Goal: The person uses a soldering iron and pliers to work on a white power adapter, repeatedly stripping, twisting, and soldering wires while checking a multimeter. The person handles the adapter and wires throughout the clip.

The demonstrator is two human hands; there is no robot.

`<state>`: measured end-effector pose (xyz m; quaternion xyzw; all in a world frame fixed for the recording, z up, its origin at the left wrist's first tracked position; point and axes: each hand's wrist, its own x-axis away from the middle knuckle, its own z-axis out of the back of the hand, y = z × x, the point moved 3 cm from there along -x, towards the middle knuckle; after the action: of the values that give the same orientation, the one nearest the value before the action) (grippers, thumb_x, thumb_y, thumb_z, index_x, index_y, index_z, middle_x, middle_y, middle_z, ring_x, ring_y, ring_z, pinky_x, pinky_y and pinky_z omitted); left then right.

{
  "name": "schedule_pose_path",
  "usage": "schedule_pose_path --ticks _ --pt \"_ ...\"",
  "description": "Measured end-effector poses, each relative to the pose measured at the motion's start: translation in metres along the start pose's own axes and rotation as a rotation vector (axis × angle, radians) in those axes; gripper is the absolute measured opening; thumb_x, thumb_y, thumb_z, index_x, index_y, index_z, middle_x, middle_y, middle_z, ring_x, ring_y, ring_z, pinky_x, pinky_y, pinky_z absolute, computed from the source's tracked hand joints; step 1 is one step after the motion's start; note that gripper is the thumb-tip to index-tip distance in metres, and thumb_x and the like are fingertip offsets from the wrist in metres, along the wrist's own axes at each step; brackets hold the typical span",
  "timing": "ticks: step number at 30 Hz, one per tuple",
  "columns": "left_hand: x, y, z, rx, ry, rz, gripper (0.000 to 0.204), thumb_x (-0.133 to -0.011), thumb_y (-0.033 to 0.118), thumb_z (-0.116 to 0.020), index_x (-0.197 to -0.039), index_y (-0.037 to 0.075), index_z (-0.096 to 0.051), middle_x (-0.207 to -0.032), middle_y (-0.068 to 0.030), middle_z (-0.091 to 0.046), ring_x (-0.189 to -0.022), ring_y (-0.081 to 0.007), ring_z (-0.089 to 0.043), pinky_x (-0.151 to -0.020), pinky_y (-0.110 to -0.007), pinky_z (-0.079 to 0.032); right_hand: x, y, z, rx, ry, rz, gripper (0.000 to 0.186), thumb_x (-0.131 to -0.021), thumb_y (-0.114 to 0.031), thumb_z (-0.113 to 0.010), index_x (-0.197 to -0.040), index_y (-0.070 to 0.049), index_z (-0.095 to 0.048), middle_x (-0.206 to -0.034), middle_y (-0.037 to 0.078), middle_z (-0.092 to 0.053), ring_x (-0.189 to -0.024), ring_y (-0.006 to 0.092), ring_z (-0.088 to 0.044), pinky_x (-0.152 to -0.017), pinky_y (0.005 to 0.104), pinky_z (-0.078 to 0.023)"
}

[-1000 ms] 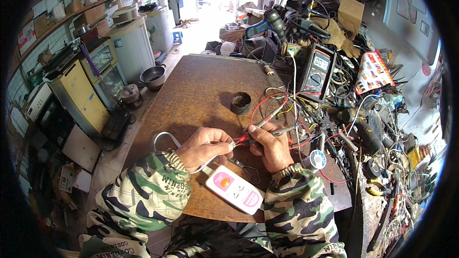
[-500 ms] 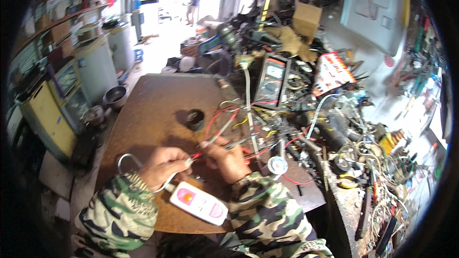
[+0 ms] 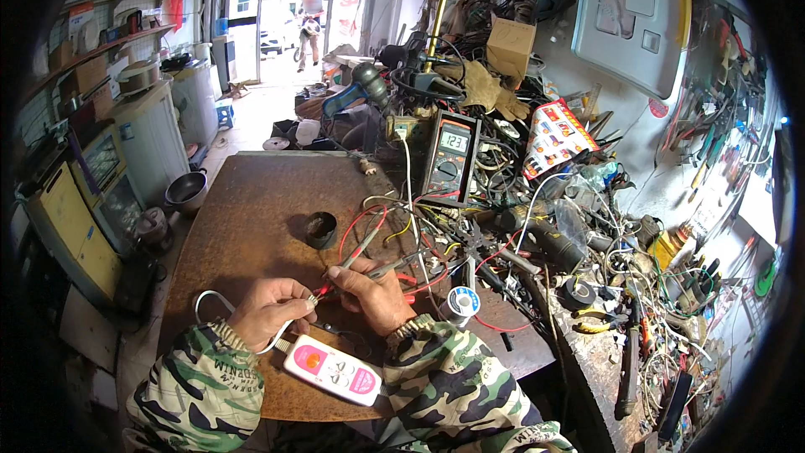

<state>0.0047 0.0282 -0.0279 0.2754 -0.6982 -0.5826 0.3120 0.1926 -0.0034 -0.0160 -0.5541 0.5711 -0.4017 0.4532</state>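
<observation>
My left hand (image 3: 272, 312) pinches the small end of a white cable (image 3: 201, 306), which loops out to the left. Held together in my right hand (image 3: 373, 298) are a red test probe (image 3: 366, 242) and a dark test probe (image 3: 392, 267). The red tip meets the cable end between my hands; exact contact is too small to tell. Below them lies a white oblong case (image 3: 331, 371) with pink panels, a white plug at its left end. Red leads run toward a multimeter (image 3: 453, 159), propped up with its display lit.
A dark round cup (image 3: 320, 230) stands on the brown table (image 3: 243, 210). At the right is a solder spool (image 3: 461, 305), beside heaped cables, tools and parts (image 3: 579, 243). Cabinets (image 3: 151, 130) line the left wall. A person (image 3: 310, 27) is in the far doorway.
The view has shifted slightly and sharpened, so the scene sits a little further left. Both hands keep the same grip, with the red probe at the cable end.
</observation>
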Motion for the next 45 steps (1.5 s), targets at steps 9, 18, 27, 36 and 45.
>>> schedule_pose_path --ticks 9,18,27,36,45 --pt "-0.003 0.003 -0.006 -0.009 0.017 -0.016 0.020 -0.090 0.013 -0.065 -0.099 -0.004 -0.062 -0.081 -0.0089 -0.065 -0.070 -0.0128 -0.064 -0.064 -0.025 -0.053 0.001 0.000 0.002 -0.098 0.057 -0.016 0.019 -0.091 -0.018 -0.064 -0.077 -0.005 -0.062 -0.063 -0.002 -0.050 -0.052 0.0090 -0.043 -0.047 0.0253 -0.032" --pt "-0.003 0.002 -0.002 -0.013 -0.033 -0.032 0.016 -0.091 0.012 -0.064 -0.096 -0.003 -0.060 -0.083 -0.0090 -0.065 -0.070 -0.0134 -0.063 -0.065 -0.026 -0.052 -0.001 -0.004 0.000 -0.072 0.047 0.013 0.021 -0.091 -0.017 -0.064 -0.075 -0.002 -0.060 -0.064 0.001 -0.051 -0.053 0.0098 -0.044 -0.048 0.0249 -0.034" --pt "-0.005 0.001 -0.002 -0.043 -0.058 -0.025 0.019 -0.091 0.013 -0.064 -0.098 -0.003 -0.060 -0.084 -0.0097 -0.065 -0.071 -0.0134 -0.063 -0.066 -0.025 -0.052 0.000 -0.002 0.001 -0.110 0.061 0.005 0.020 -0.090 -0.015 -0.066 -0.076 -0.002 -0.060 -0.068 0.003 -0.054 -0.054 0.0099 -0.045 -0.046 0.0248 -0.035" --pt "-0.005 0.003 -0.003 -0.042 -0.064 -0.027 0.020 -0.091 0.014 -0.064 -0.099 -0.004 -0.060 -0.085 -0.0105 -0.066 -0.072 -0.0142 -0.064 -0.066 -0.025 -0.052 -0.001 -0.002 0.002 -0.057 0.040 0.033 0.023 -0.091 -0.019 -0.064 -0.075 -0.004 -0.060 -0.062 -0.001 -0.050 -0.051 0.0091 -0.044 -0.047 0.0256 -0.034" --pt "-0.005 0.001 -0.002 -0.050 -0.043 -0.029 0.020 -0.090 0.015 -0.065 -0.096 -0.004 -0.061 -0.083 -0.0096 -0.066 -0.071 -0.0131 -0.064 -0.064 -0.025 -0.052 -0.002 0.001 0.003 -0.079 0.035 -0.017 0.016 -0.091 -0.015 -0.066 -0.081 -0.003 -0.061 -0.072 0.001 -0.055 -0.059 0.0086 -0.047 -0.049 0.0231 -0.036"
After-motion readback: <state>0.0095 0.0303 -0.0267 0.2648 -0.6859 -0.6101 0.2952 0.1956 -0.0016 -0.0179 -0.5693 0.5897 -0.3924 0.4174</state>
